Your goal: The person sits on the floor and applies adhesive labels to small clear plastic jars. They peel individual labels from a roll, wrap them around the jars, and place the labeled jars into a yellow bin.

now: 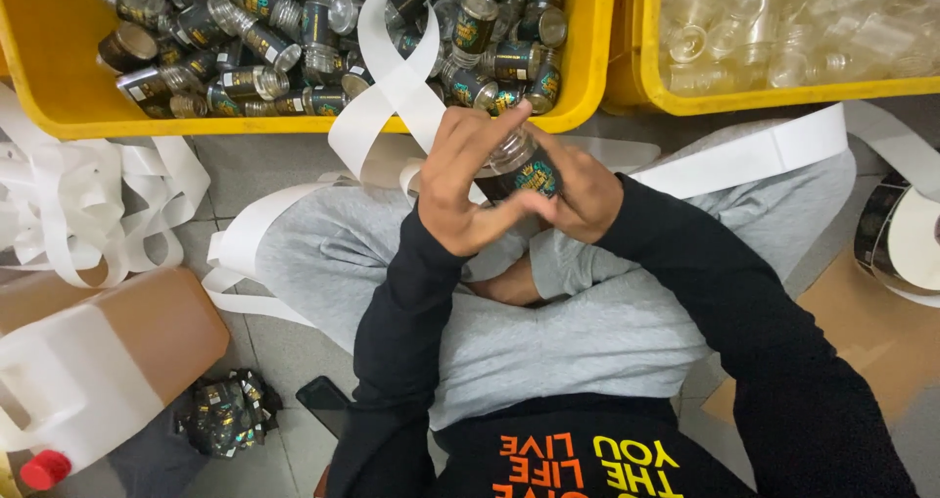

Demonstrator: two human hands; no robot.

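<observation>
the fingers (480,136) of the left hand (460,189) are curled over the top and near side of a small jar (519,165), thumb pressed to its dark label, while the right hand (583,199) cups it from the other side, so both are closed on it above the lap. to the far left lie loose white backing strip (69,204) and a big brown jug (108,361) with a red cap on the floor; above them a yellow bin (59,106) holds many labelled jars. a loop of strip (392,87) rises just left of the held jar. the jar looks clear, thin-walled and empty, so likely light and fairly stiff, smooth enough to slip where the glossy label covers it; the ribbed neck and the base look like the surest places to grip, squeezing gently. further right, a second yellow bin (627,77) holds plain clear jars, and a label roll (896,238) sits at the edge.
</observation>
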